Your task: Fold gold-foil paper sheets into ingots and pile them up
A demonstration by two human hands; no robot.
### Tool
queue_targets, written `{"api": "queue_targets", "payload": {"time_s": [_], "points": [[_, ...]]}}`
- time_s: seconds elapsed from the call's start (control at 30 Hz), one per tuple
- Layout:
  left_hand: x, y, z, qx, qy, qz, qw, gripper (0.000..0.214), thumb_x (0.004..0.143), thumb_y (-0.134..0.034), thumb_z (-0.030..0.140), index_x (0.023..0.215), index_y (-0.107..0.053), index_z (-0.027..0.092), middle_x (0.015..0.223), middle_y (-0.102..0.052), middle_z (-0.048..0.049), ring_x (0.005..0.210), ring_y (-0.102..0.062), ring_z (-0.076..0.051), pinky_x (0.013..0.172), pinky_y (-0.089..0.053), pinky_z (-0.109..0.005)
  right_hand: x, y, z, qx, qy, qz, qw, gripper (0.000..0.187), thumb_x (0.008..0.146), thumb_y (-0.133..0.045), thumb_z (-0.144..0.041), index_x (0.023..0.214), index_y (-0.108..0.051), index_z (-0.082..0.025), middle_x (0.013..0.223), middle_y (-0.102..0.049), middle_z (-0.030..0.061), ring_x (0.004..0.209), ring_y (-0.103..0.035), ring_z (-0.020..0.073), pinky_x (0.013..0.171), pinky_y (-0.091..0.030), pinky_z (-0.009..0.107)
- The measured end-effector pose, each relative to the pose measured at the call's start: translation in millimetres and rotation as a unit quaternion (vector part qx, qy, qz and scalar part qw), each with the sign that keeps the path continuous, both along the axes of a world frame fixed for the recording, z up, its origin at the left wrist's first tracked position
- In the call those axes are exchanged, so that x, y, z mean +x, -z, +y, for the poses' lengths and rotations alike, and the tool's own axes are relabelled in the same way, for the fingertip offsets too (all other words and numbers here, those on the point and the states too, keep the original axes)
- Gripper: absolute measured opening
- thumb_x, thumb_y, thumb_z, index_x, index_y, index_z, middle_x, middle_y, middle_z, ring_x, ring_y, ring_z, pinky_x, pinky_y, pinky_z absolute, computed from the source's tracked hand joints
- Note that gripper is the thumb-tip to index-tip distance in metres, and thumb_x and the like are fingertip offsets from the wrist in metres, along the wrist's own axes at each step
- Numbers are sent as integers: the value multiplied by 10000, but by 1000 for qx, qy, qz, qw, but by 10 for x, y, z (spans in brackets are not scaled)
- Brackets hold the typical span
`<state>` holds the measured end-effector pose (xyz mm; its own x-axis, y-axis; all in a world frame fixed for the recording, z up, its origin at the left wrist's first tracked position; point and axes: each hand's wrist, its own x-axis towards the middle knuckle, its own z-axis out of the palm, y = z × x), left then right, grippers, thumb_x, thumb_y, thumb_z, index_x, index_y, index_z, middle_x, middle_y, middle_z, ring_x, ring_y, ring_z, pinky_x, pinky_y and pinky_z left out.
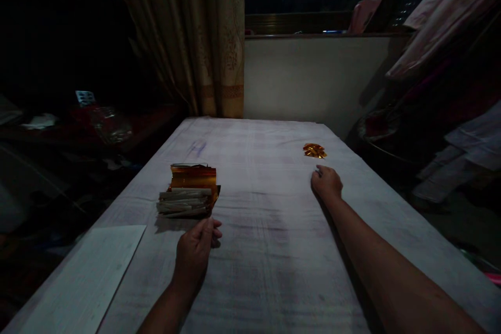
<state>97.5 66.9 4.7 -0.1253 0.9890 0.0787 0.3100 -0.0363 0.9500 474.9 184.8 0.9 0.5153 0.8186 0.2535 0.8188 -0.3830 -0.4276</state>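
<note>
A stack of folded gold-and-white paper sheets (190, 191) lies on the cloth-covered table (266, 229), left of centre. My left hand (197, 249) rests just in front of the stack with its fingers curled loosely, holding nothing that shows. My right hand (326, 181) is stretched out to the right side of the table, fingers bent down onto the cloth. A small folded gold paper piece (314, 151) lies a little beyond my right hand, apart from it.
A white sheet (88, 276) lies at the table's near left corner. A curtain (195, 36) hangs behind the far edge. Clutter fills the dark left side, and hanging cloth and a basin (376, 128) stand at the right.
</note>
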Motion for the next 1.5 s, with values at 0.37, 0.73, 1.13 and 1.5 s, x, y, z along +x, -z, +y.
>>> {"api": "queue_targets", "payload": {"time_s": [0.37, 0.73, 1.13, 1.5], "points": [[-184, -98, 23, 43, -128, -48, 990, 510, 858, -479, 663, 688, -606, 199, 517, -531, 28, 357, -430, -98, 321, -336, -200, -1665, 52, -480, 113, -271, 65, 954, 231, 844, -581, -132, 945, -776, -204, 1012, -756, 81, 975, -682, 221, 918, -523, 335], [-258, -163, 69, 68, -149, -37, 986, 446, 905, -431, 566, 695, -607, 214, 491, -514, 28, 419, -487, -131, 394, -392, -217, -2473, -195, -399, 125, -370, 89, 916, 258, 898, -642, -212, 1123, -749, -277, 1028, -748, 31, 975, -674, 196, 897, -511, 301], [-232, -185, 64, 69, -140, -21, 987, 450, 886, -431, 586, 699, -605, 215, 498, -528, 20, 416, -478, -133, 389, -371, -222, -2114, -237, -523, 135, -387, 57, 910, 136, 883, -661, -189, 913, -774, -258, 909, -736, 42, 866, -667, 201, 808, -500, 301], [-18, -167, -99, 172, 56, 112, 977, 411, 908, -504, 509, 1057, -761, 225, 1074, -758, -89, 1007, -705, -251, 885, -564, -362, -1050, -46, -1648, 157, -515, 35, 842, 145, 951, -614, -255, 1003, -748, -274, 972, -754, 65, 896, -694, 209, 782, -541, 340]]}}
